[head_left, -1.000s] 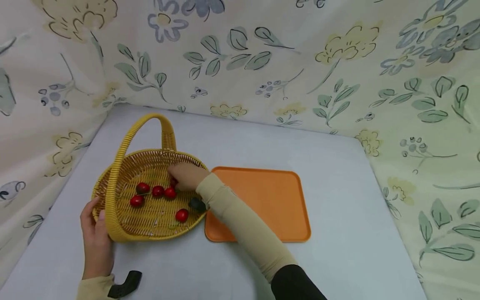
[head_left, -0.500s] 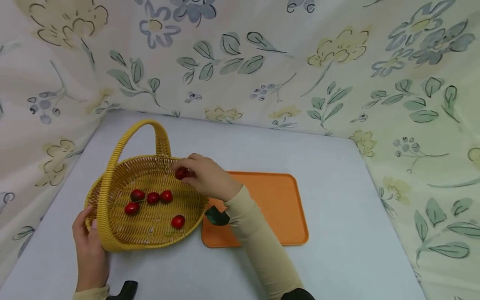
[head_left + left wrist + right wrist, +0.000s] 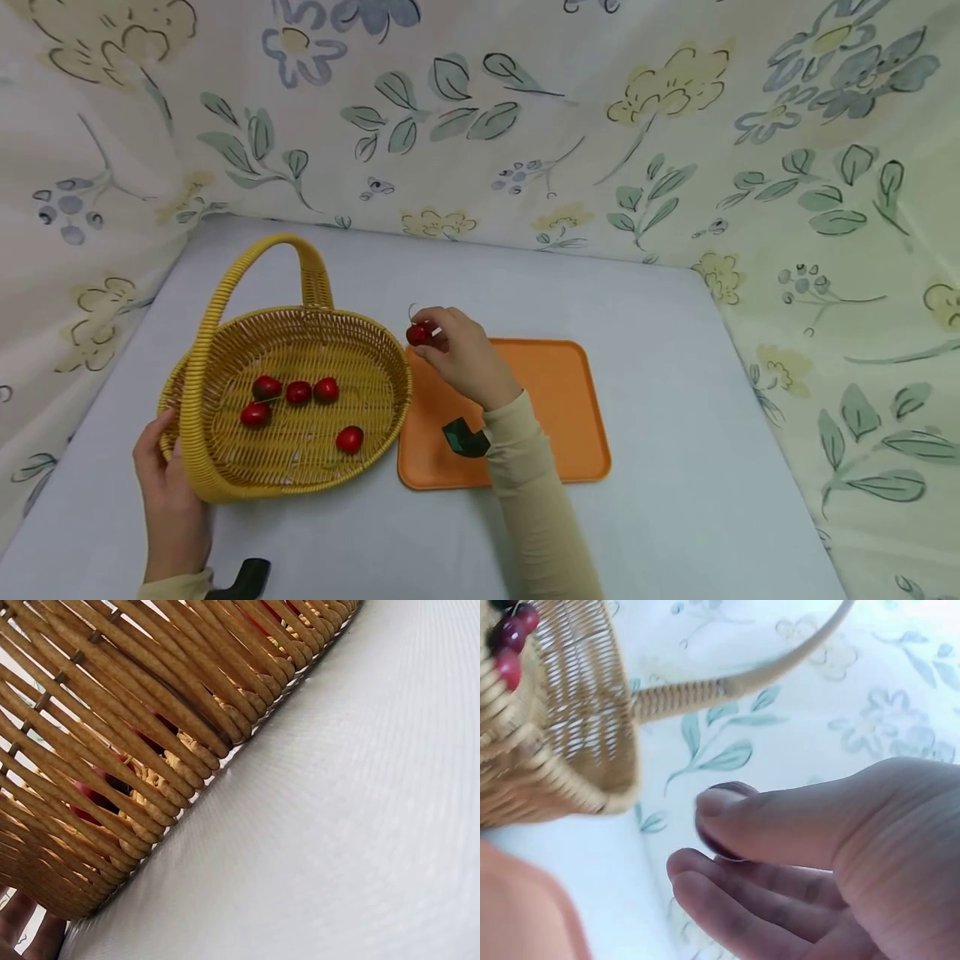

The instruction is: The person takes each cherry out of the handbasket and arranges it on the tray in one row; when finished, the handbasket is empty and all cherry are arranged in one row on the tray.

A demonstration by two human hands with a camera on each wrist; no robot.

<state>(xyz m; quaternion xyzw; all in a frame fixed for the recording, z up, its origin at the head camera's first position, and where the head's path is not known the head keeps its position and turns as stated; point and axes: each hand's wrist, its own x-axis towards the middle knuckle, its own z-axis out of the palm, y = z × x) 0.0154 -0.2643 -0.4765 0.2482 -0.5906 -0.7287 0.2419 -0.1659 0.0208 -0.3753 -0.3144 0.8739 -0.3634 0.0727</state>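
Note:
Between thumb and fingers, my right hand (image 3: 468, 354) pinches a dark red cherry (image 3: 418, 334) with a thin stem, over the far left corner of the orange tray (image 3: 525, 417). In the right wrist view the thumb covers much of that cherry (image 3: 724, 825). My left hand (image 3: 172, 500) grips the left side of a yellow wicker basket (image 3: 375, 350) with an arched handle. Several cherries (image 3: 298, 392) lie on the basket's floor, one of them (image 3: 349, 440) apart toward the near right. The left wrist view shows the basket's woven wall (image 3: 150, 690) close up, with red showing through the gaps.
The basket and the tray stand side by side on a white table (image 3: 675, 400). A floral cloth (image 3: 480, 125) hangs behind the table and along its sides. The basket's handle (image 3: 258, 250) arches high over its left part.
My right hand has lifted a cherry out of the basket and carried it right, past the rim to the tray's far left corner. My left hand keeps its grip on the basket.

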